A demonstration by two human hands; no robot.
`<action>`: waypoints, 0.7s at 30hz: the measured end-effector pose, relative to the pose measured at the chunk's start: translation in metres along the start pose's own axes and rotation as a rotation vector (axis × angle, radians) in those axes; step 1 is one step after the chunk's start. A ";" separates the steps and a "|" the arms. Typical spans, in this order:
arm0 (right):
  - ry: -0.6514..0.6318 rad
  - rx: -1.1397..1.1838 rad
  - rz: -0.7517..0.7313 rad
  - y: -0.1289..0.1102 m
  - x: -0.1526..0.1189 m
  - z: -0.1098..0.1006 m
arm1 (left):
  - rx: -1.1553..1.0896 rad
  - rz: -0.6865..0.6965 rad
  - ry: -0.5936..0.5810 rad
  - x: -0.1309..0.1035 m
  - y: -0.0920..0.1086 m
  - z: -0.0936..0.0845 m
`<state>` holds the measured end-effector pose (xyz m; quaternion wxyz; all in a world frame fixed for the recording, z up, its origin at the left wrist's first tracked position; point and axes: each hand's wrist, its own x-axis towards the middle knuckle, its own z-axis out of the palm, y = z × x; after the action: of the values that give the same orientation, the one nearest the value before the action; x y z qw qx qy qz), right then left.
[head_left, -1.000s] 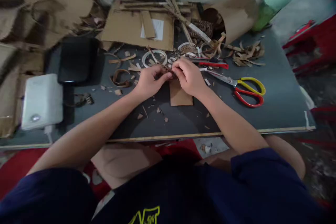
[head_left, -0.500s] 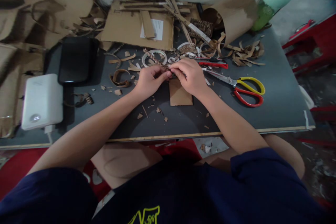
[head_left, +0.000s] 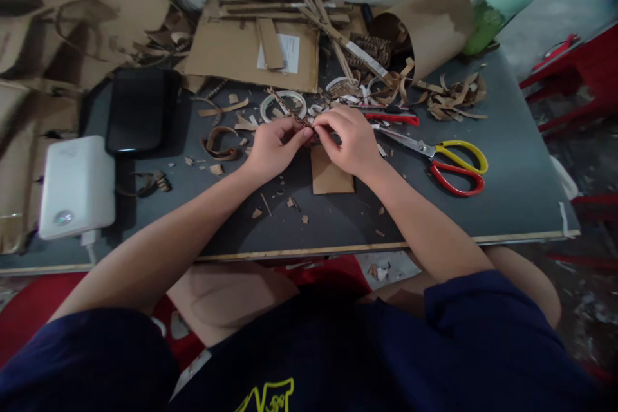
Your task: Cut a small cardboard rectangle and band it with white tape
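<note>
Both hands are up over the middle of the table [head_left: 512, 193], left hand [head_left: 277, 147] and right hand [head_left: 348, 141] each pinching a thin brown strip [head_left: 290, 108] between thumb and fingers! It slants away over the white ring [head_left: 302, 103]. Just below, a cardboard piece [head_left: 333, 170] lies flat. Open tabletop runs to the near edge, only scraps [head_left: 257, 213] on it, and right past the scissors [head_left: 437, 151]. The rolled cardboard tube [head_left: 437, 29] gapes leftward, its contents too dark to tell.

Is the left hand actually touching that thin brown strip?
Touching. The head view shows the thin brown strip running into the left hand, between its thumb and fingers.
</note>
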<state>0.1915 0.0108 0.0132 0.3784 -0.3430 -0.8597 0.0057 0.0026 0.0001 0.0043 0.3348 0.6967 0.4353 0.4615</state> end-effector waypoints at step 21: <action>-0.004 0.103 0.091 -0.001 0.001 -0.004 | -0.044 -0.144 0.007 0.000 0.000 -0.001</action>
<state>0.1932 0.0098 0.0167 0.3931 -0.3617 -0.8426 0.0677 0.0022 0.0002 0.0049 0.3809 0.6542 0.4752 0.4484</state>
